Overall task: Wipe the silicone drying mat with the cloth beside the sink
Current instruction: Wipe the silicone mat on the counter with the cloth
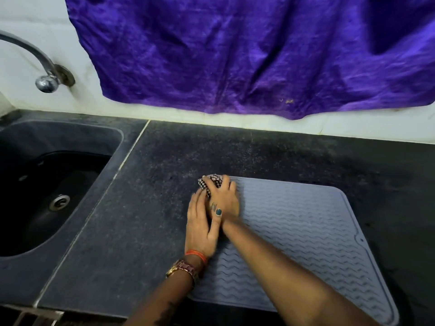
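Both my hands at far-left corner of grey mat (294, 231), beside sink (47, 184).
My right hand (223, 196) clutches bunched checkered cloth (211, 182) on that corner; left hand (201, 228) lies flat, fingers extended, holding nothing, on mat's left edge.

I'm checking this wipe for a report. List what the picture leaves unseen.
- Head view: most of the checked cloth is hidden under the right hand.
- Head view: the mat's left edge is covered by the left hand and both forearms.
- Head view: the tap's spout and the sink's left side are cut off by the frame's left edge.
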Motion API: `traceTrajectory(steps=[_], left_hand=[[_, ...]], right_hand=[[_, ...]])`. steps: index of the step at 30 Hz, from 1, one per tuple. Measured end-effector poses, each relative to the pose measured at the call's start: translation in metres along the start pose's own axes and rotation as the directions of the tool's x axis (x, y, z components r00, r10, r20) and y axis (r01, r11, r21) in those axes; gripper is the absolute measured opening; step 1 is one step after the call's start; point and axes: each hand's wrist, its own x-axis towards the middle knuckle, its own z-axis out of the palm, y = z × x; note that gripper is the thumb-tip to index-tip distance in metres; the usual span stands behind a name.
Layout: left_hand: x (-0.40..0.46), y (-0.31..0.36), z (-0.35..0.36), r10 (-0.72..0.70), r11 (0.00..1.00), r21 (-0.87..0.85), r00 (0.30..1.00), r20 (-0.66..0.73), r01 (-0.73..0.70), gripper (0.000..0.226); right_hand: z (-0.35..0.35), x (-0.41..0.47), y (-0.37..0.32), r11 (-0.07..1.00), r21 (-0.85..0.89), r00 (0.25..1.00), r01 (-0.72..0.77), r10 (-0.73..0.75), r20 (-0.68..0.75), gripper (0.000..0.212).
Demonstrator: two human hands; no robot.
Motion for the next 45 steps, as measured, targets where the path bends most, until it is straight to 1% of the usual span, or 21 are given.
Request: traceTrajectory(steps=[3, 5, 7, 11, 13, 15, 17, 18, 20, 23, 25, 27, 28, 32, 33, 36, 37, 38, 41, 42, 45], left_hand=[[0.001, 0.001, 0.0, -0.001, 1.0, -0.009, 1.0, -0.003, 0.001, 0.08], [0.0, 0.001, 0.0, -0.005, 1.0, -0.013, 1.0, -0.01, 0.005, 0.076], [0.0, 0.001, 0.0, 0.0, 1.0, -0.026, 1.0, -0.027, -0.001, 0.081], [0.001, 0.001, 0.0, -0.003, 0.999, -0.045, 0.998, -0.055, 0.0, 0.087], [0.001, 0.002, 0.0, -0.001, 0.999, -0.033, 0.998, -0.057, 0.0, 0.085], [0.0, 0.003, 0.0, 0.0, 1.0, -0.023, 0.998, -0.06, -0.001, 0.087], [0.0, 0.002, 0.0, -0.013, 1.0, -0.012, 0.999, -0.052, 0.012, 0.088], [0.0, 0.002, 0.001, -0.019, 1.0, 0.001, 0.999, -0.045, 0.019, 0.085], [-0.001, 0.002, 0.002, -0.019, 0.999, 0.037, 0.999, -0.028, 0.02, 0.078], [-0.003, 0.003, 0.003, -0.014, 0.997, 0.08, 1.0, -0.003, 0.014, 0.075], [-0.004, 0.002, 0.002, -0.01, 0.995, 0.098, 1.0, 0.001, 0.01, 0.074], [-0.004, 0.003, 0.002, -0.017, 0.994, 0.106, 1.0, 0.001, 0.017, 0.07], [-0.004, 0.003, 0.002, -0.019, 0.993, 0.113, 1.0, 0.009, 0.018, 0.068], [-0.005, 0.006, 0.002, -0.019, 0.99, 0.14, 0.999, 0.031, 0.015, 0.063], [-0.005, 0.006, 0.002, -0.024, 0.989, 0.144, 0.999, 0.033, 0.019, 0.063], [-0.004, 0.005, 0.002, -0.042, 0.987, 0.158, 0.998, 0.044, 0.034, 0.064], [-0.004, 0.005, 0.003, -0.044, 0.986, 0.162, 0.998, 0.052, 0.035, 0.064], [-0.005, 0.005, 0.003, -0.043, 0.986, 0.166, 0.997, 0.061, 0.032, 0.064], [-0.005, 0.005, 0.003, -0.045, 0.983, 0.18, 0.997, 0.07, 0.032, 0.064], [-0.005, 0.005, 0.003, -0.048, 0.982, 0.186, 0.996, 0.069, 0.034, 0.065], [-0.006, 0.004, 0.002, -0.05, 0.981, 0.189, 0.996, 0.07, 0.036, 0.071]], right_hand=[[-0.003, 0.006, 0.002, 1.0, 0.014, 1.0, 0.004, -0.005, 0.026, 0.043], [-0.01, 0.008, -0.001, 0.998, 0.058, 0.997, -0.023, 0.019, 0.069, 0.042], [-0.014, -0.002, 0.0, 0.993, 0.111, 0.996, -0.049, 0.041, 0.076, 0.043], [-0.011, -0.034, 0.008, 0.998, 0.001, 0.995, 0.069, -0.069, 0.076, 0.036], [-0.02, -0.028, 0.007, 0.998, 0.01, 0.992, 0.066, -0.067, 0.107, 0.035], [-0.028, -0.028, 0.014, 0.997, 0.043, 0.996, 0.064, -0.067, 0.066, 0.036], [-0.032, -0.041, 0.036, 0.998, 0.006, 0.997, 0.068, -0.068, -0.026, 0.038], [-0.032, -0.048, 0.05, 0.998, -0.008, 0.997, 0.07, -0.07, -0.03, 0.04], [-0.036, -0.052, 0.063, 0.997, -0.009, 0.996, 0.083, -0.083, 0.016, 0.043], [-0.047, -0.037, 0.063, 0.996, -0.008, 0.992, 0.094, -0.093, 0.089, 0.043], [-0.05, -0.044, 0.077, 0.994, -0.043, 0.995, 0.097, -0.097, 0.007, 0.041], [-0.05, -0.061, 0.105, 0.997, -0.046, 0.994, 0.056, -0.06, -0.092, 0.041], [-0.051, -0.068, 0.116, 0.999, -0.026, 0.994, 0.03, -0.033, -0.101, 0.041], [-0.068, -0.054, 0.122, 1.0, 0.01, 0.998, 0.019, -0.019, 0.054, 0.041], [-0.072, -0.053, 0.125, 1.0, 0.0, 0.999, 0.018, -0.018, 0.041, 0.04], [-0.078, -0.073, 0.157, 0.995, -0.089, 0.99, -0.037, 0.025, -0.135, 0.039], [-0.079, -0.082, 0.169, 0.993, -0.1, 0.988, -0.067, 0.052, -0.147, 0.04], [-0.08, -0.088, 0.177, 0.993, -0.088, 0.989, -0.08, 0.068, -0.128, 0.04], [-0.09, -0.077, 0.182, 0.997, -0.062, 0.999, -0.036, 0.036, -0.007, 0.042], [-0.096, -0.074, 0.185, 0.997, -0.071, 0.999, -0.039, 0.039, -0.006, 0.041], [-0.108, -0.087, 0.212, 0.978, -0.139, 0.975, -0.153, 0.127, -0.18, 0.039]])
